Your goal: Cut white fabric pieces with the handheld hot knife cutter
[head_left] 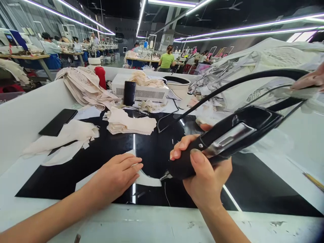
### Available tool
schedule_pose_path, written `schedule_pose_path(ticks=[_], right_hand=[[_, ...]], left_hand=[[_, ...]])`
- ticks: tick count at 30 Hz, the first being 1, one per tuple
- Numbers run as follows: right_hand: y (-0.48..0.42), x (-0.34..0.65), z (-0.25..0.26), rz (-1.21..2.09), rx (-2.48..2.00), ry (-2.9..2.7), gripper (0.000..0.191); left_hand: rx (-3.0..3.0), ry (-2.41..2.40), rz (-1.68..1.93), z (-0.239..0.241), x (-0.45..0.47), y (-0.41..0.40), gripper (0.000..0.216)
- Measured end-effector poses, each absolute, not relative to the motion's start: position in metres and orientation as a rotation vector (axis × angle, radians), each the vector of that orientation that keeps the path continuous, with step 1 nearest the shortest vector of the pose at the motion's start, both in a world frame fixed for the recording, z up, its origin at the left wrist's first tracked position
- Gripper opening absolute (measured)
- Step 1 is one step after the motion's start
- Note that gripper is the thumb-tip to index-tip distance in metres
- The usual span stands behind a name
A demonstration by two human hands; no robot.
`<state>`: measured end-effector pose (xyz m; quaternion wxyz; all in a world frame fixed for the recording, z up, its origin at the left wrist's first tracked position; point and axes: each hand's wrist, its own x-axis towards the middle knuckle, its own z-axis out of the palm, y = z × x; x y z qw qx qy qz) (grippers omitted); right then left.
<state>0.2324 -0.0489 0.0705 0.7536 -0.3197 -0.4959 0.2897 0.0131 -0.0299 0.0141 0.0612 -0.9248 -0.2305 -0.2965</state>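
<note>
My left hand (120, 173) lies flat, fingers stretched out, pressing a curved white fabric piece (149, 181) onto a glossy black board (101, 189). Part of that fabric is hidden under the hand. My right hand (202, 168) is wrapped round a black corded handheld tool (227, 138) with a silver panel on its side. The tool slants down to the left, and its narrow metal tip (165, 176) meets the right end of the fabric piece. A thin loose thread (166, 194) lies on the board just below the tip.
A stack of cream fabric pieces (130, 123) lies behind my hands, with more cloth (68, 140) at left. Further back stand a phone (129, 93), a white vented box (140, 88) and a bin (177, 87). The black cable (235, 84) arches right, near another hand (310, 81).
</note>
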Motion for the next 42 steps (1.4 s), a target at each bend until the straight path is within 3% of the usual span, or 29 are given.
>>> schedule_pose_path(ticks=[15,24,42], right_hand=[[-0.057,0.237,0.063,0.663,-0.696,-1.04,0.049],[-0.056,0.234,0.062,0.65,-0.71,-1.022,0.049],[-0.054,0.23,0.062,0.647,-0.718,-1.043,0.048]], left_hand=[[-2.921,-0.551,-0.791,0.001,0.045,-0.051,0.028],[-2.881,-0.543,-0.809,-0.003,0.044,-0.052,0.035],[-2.889,-0.56,-0.804,-0.004,0.043,-0.053,0.029]])
